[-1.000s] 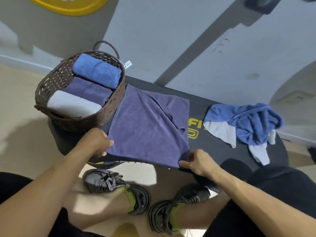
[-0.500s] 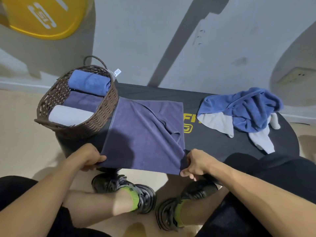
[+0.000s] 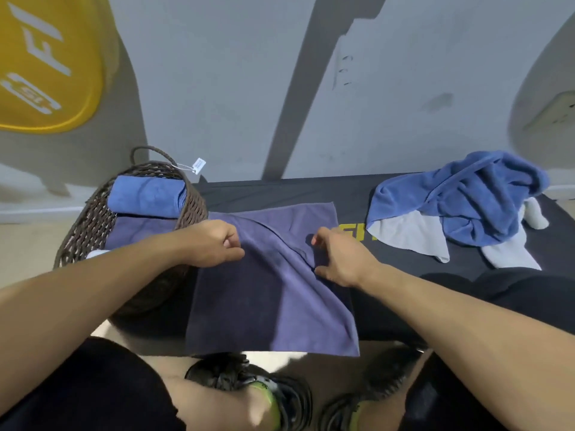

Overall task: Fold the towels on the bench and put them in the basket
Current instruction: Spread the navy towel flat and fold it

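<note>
Bench [image 3: 404, 269] against grey wall [image 3: 233, 73]; fingers of both hands [image 3: 214, 244] [image 3: 339, 259] pinch purple towel [image 3: 273, 300].

The towel [image 3: 273, 293] spread on the bench is dusky purple. The bench [image 3: 401, 287] itself is black with yellow lettering [image 3: 354, 232] showing just right of that towel. Left of the towel, the basket [image 3: 93, 225] is dark brown woven wicker, holding a rolled mid-blue towel [image 3: 146, 197] and a purple one [image 3: 140, 228], with a white tag [image 3: 198, 165] at its rim. Further right of the purple towel lies a crumpled blue towel [image 3: 473, 197] over pale grey towels [image 3: 410, 234]. Below the towel, the shoes [image 3: 249, 377] are black with lime-green socks [image 3: 270, 402]. The wall [image 3: 217, 73] behind is grey, bearing a yellow sign [image 3: 40, 63] with white marks.
</note>
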The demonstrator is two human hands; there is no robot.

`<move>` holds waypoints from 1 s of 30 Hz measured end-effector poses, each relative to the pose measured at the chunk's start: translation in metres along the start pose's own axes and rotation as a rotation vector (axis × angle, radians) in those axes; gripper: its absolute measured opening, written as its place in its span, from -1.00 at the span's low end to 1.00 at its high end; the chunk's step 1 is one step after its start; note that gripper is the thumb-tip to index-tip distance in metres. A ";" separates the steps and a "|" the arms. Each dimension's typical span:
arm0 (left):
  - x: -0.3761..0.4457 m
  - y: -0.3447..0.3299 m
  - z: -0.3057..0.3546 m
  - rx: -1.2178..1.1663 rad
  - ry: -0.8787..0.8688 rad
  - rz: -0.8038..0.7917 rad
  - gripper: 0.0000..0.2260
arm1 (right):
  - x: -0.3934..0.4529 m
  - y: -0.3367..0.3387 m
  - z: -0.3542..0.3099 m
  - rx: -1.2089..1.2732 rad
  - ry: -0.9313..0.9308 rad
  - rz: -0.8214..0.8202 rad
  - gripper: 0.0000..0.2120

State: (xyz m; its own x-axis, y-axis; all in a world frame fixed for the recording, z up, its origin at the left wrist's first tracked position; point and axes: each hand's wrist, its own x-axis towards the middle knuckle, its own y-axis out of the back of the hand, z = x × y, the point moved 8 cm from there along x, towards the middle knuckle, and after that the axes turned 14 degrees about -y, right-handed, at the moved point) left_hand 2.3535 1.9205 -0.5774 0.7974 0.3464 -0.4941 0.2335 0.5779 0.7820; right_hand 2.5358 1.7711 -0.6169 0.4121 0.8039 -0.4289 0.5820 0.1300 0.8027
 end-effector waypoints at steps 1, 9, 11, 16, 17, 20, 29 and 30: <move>0.011 0.004 -0.002 -0.045 -0.014 0.018 -0.75 | 0.004 -0.003 0.001 -0.021 0.003 -0.004 -0.52; 0.060 0.003 -0.064 -0.253 0.065 0.248 -0.91 | 0.019 -0.007 -0.003 -0.129 0.103 -0.071 -0.79; 0.065 0.003 -0.074 -0.268 0.088 0.244 -0.90 | 0.026 0.001 -0.002 -0.128 0.077 -0.088 -0.92; 0.076 0.000 -0.074 -0.167 0.110 0.190 -0.89 | 0.061 0.034 0.003 -0.249 0.025 -0.205 -0.91; 0.077 0.000 -0.073 -0.142 0.116 0.189 -0.89 | 0.067 0.042 0.006 -0.209 -0.011 -0.204 -0.88; 0.078 0.001 -0.070 -0.079 0.116 0.197 -0.87 | 0.082 0.053 0.029 0.185 -0.175 -0.152 -0.78; 0.080 0.012 -0.057 -0.063 -0.056 0.299 -0.84 | 0.079 0.038 0.012 -0.112 0.112 0.011 -0.88; 0.081 0.012 -0.058 -0.062 -0.046 0.303 -0.85 | 0.081 0.040 0.011 -0.102 0.109 0.000 -0.90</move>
State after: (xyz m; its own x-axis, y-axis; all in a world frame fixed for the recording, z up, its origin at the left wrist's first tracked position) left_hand 2.3884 1.9986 -0.6303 0.8505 0.4764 -0.2230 -0.0517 0.4977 0.8658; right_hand 2.6006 1.8354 -0.6239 0.3304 0.8614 -0.3858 0.5054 0.1837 0.8431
